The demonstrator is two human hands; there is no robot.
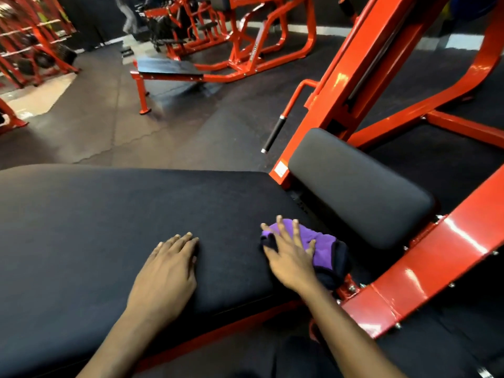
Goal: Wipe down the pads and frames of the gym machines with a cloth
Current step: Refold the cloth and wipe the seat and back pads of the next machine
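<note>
A large black pad (109, 227) fills the lower left of the view. My left hand (169, 268) rests flat on it with straight fingers. My right hand (289, 257) presses a purple and black cloth (324, 249) against the pad's right end, fingers spread over the cloth. Just right of the cloth sits a smaller black pad (360, 186), tilted. The machine's red frame (425, 271) runs diagonally along the right side, with a bolted beam below the small pad.
A red upright column (362, 66) rises behind the small pad, with a black-gripped handle (275, 132) on its left. Another red machine with a black bench (169, 68) stands across the dark rubber floor. Red racks (32, 47) line the far left.
</note>
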